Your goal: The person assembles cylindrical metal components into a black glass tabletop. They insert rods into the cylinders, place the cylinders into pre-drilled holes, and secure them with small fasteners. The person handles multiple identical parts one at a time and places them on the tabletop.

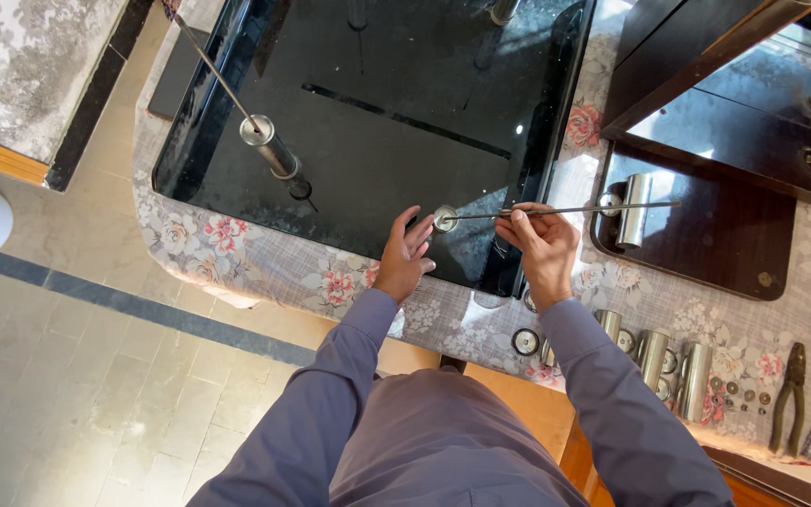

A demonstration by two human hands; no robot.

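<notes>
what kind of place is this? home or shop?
Likely a home room used for furniture assembly: tiled floor, floral cloth under a black glass panel, with metal spacers and pliers laid out.

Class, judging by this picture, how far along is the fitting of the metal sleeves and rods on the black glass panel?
Done: one sleeve with its rod stands on the glass panel. In hand: the right hand holds a rod at a washer steadied by the left hand. Left: spare sleeves lie unused on the floral cloth.
</notes>
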